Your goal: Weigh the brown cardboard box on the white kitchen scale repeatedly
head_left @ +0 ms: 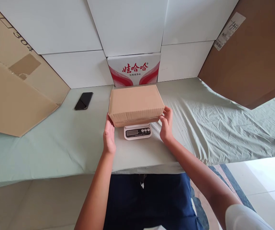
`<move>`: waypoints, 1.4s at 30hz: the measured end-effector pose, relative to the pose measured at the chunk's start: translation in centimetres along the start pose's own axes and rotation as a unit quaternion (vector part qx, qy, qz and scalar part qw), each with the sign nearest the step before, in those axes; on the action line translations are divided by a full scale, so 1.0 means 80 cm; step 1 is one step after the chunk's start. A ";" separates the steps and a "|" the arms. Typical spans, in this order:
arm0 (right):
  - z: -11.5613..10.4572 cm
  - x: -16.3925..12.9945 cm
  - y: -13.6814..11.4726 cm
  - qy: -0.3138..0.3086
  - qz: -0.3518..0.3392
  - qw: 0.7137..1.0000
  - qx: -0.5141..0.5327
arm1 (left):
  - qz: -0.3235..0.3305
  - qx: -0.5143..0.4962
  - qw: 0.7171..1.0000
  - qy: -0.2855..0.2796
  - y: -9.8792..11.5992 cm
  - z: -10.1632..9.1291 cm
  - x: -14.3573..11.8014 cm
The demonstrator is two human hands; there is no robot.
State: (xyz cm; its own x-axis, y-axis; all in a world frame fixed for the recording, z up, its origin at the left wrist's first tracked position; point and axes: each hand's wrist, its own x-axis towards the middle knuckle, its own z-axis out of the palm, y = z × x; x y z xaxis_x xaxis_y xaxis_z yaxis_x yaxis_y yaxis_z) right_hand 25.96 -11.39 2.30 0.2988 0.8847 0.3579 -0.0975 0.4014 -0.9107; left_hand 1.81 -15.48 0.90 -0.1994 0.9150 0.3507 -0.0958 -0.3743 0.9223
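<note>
Box (136,103) sits on the scale (137,131). My left hand (109,135) lies flat on its side, fingers together; the right hand (166,124) curls loosely round its corner. Stiff cardboard, probably light, so I'd grip the short ends.

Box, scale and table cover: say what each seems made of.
Box: brown corrugated cardboard, matte; fluted ridges show along its front edge.
Scale: likely white plastic, smooth, slightly glossy, with a dark display panel.
Table cover: pale green cloth, matte; it wrinkles and drapes.
</note>
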 end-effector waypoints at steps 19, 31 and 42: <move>-0.055 0.063 0.011 0.281 0.260 0.880 0.281 | -0.021 -0.044 0.982 0.181 -0.002 -0.018 0.015; -0.067 0.066 0.026 0.241 0.272 0.884 0.292 | -0.017 -0.043 0.985 0.168 -0.001 -0.017 0.015; -0.059 0.068 0.018 0.221 0.299 0.881 0.291 | -0.013 -0.032 0.992 0.125 -0.003 -0.015 0.013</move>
State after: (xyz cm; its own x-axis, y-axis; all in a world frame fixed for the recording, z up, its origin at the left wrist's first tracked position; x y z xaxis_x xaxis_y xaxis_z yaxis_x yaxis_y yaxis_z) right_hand 31.96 -7.12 1.96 0.3566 0.8521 -0.3831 -0.7954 0.0618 -0.6029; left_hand 0.45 -14.62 0.81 -0.4306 0.8617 0.2686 -0.1640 -0.3673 0.9155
